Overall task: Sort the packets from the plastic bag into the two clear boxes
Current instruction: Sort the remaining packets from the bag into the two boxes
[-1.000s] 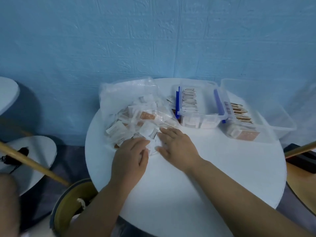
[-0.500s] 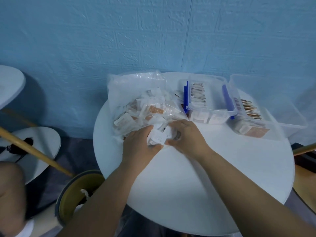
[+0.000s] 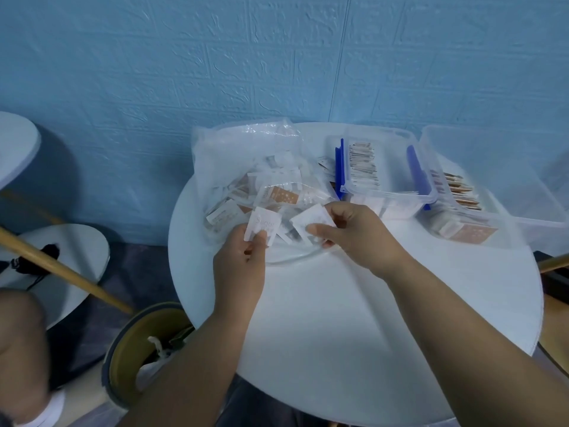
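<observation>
So left hand [image 3: 240, 266] and right hand [image 3: 361, 240] each pinch a white packet [image 3: 262, 224] face-up over the plastic bag [image 3: 243, 155] at 11 o'clock, likely type-check before clear boxes [image 3: 397, 208] at 1 o'clock.

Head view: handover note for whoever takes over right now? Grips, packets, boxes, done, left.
Left grip pinches a white Sugar packet; right grip pinches a second white packet, both at the bag mouth.
Plastic bag holds many mixed packets.
Done: blue-latched box has a row of packets; right box has brown ones.
Left: box these two, then empty the bag.
</observation>
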### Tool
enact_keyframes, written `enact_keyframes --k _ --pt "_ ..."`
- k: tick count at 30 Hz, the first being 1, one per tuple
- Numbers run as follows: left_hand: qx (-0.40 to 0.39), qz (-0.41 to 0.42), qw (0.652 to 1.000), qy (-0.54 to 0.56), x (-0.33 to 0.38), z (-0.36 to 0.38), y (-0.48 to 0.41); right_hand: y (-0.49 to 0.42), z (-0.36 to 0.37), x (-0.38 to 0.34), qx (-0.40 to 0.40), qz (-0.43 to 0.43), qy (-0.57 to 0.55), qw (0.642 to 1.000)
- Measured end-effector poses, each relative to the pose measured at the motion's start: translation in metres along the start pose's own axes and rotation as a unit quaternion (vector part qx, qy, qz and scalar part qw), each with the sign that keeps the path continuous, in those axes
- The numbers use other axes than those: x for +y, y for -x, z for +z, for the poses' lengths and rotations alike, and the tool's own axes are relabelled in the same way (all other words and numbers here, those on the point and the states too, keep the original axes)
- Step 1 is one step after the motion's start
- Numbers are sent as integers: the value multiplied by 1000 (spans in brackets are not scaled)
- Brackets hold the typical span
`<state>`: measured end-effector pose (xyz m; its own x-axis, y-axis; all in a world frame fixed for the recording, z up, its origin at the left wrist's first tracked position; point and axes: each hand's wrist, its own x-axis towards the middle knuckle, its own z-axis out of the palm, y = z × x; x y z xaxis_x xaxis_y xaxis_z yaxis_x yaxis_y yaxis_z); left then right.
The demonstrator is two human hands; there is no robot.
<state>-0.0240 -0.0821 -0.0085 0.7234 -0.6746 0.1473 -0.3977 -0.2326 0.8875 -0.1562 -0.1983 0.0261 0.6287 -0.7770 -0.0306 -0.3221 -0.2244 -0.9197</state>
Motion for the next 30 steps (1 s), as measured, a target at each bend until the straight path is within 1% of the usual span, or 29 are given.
enact_keyframes --k 1,3,7,9,11,15,17,19,22,24,26,30 --pt "-6 6 1000 1 0 0 1 2 4 -3 -8 11 -46 999" --pt "-18 25 1000 -2 0 0 3 1 16 -3 -20 29 -94 995" --pt "-54 45 998 8 -1 -1 6 -4 36 -4 -9 26 -74 997" --pt "-50 38 998 9 0 -3 5 -6 40 -3 7 -5 -34 999" --pt "-29 19 999 11 1 -3 3 -7 41 1 35 -38 27 998" --pt "74 -24 995 59 1 -4 0 -13 38 16 85 -59 132 986" --pt "109 -40 990 79 0 -4 -2 -16 38 23 87 -72 187 976" --pt "118 -48 988 86 -1 -3 -4 -18 41 25 78 -78 226 968" --pt "120 -45 988 87 -1 -3 -3 -21 48 22 66 -50 283 956" --pt "119 -40 988 86 -1 -3 -2 -24 49 18 78 -19 269 960" --pt "113 -36 990 80 0 -4 -2 -26 46 15 80 7 230 970" --pt "101 -27 991 78 1 -3 -1 -23 36 18 63 32 101 992"
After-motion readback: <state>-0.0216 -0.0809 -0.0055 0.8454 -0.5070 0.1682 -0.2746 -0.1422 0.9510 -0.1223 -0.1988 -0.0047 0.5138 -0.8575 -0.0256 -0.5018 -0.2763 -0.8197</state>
